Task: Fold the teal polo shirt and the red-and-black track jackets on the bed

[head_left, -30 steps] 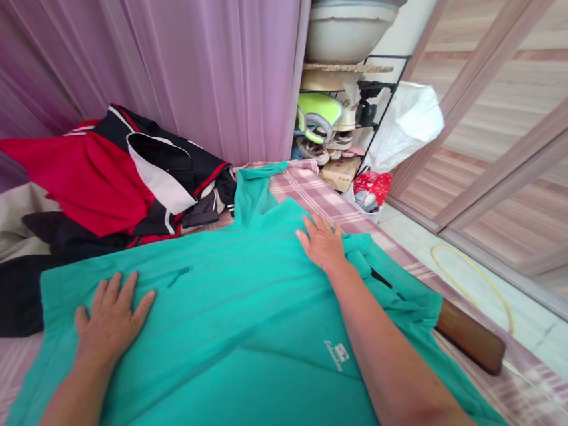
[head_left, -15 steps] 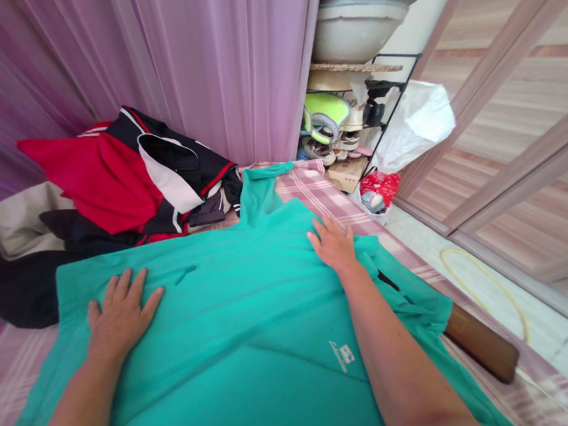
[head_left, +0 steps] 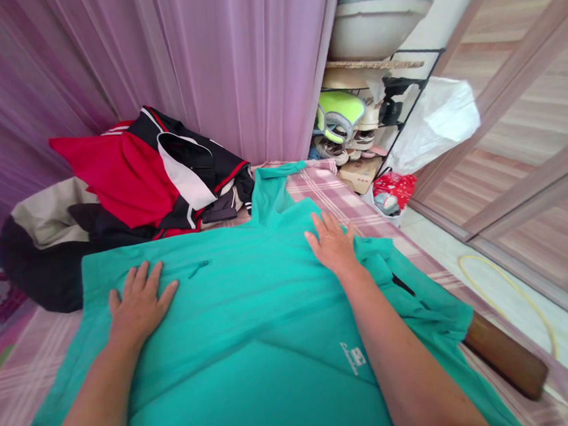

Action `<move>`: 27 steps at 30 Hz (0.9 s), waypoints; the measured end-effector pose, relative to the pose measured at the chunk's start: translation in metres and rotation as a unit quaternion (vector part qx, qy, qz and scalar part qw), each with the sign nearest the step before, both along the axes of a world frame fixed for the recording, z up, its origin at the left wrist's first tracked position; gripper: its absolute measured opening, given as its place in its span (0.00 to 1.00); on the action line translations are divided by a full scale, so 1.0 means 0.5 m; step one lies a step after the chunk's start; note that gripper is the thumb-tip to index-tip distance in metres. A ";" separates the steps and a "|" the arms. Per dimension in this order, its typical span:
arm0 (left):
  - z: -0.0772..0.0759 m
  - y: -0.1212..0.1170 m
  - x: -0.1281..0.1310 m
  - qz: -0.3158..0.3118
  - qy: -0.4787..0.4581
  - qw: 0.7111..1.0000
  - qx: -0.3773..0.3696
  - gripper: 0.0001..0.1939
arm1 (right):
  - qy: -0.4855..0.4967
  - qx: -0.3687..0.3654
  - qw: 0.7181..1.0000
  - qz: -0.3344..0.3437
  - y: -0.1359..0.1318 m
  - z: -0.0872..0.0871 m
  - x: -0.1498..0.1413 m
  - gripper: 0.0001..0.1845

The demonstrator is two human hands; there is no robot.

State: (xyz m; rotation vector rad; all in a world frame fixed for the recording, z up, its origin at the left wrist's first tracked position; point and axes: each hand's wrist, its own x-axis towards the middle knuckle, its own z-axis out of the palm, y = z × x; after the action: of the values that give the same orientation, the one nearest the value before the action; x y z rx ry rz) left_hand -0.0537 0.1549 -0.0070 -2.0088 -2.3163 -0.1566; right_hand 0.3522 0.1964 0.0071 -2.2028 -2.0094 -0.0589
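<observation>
A teal zip jacket (head_left: pixel 251 290) lies spread out over a plaid cloth, with a small white logo on its front and a short zipped pocket at the far left. My left hand (head_left: pixel 139 300) rests flat on the jacket beside that pocket zip, fingers spread. Toward the collar end, my right hand (head_left: pixel 333 243) also lies open on the fabric, fingers apart. One sleeve stretches away at the back and the other bunches up on the right. Neither hand grips the cloth.
Behind the jacket sits a pile of red, navy and white clothes (head_left: pixel 124 178) and a black-and-beige item (head_left: pixel 40 263). On the plaid cloth (head_left: pixel 321 186), at right, a brown phone-like object (head_left: pixel 506 356) touches the sleeve. Beyond are a purple curtain (head_left: pixel 230 71), a shoe rack (head_left: pixel 414 103) and wooden doors (head_left: pixel 520 110).
The view has swung slightly left, so everything sits further right in the picture. My right hand has shifted slightly toward the collar; both hands stay flat on the jacket.
</observation>
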 end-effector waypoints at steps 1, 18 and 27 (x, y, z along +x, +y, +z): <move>0.001 0.000 0.001 0.001 0.000 1.000 -0.003 0.34 | 0.002 -0.008 1.000 0.023 -0.002 -0.001 -0.014 0.33; 0.003 -0.035 0.096 -0.143 -0.011 0.989 -0.027 0.30 | -0.046 -0.090 0.992 0.080 -0.006 -0.063 -0.038 0.34; 0.013 -0.025 -0.020 0.019 -0.020 0.999 -0.026 0.33 | -0.056 -0.083 0.992 0.078 -0.001 -0.074 -0.031 0.35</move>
State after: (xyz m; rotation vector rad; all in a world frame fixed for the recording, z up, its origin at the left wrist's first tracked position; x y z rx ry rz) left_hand -0.0637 0.1425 -0.0006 -2.0020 -2.4046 -0.1364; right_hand 0.3366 0.1957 -0.0301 -2.1709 -2.3195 0.0039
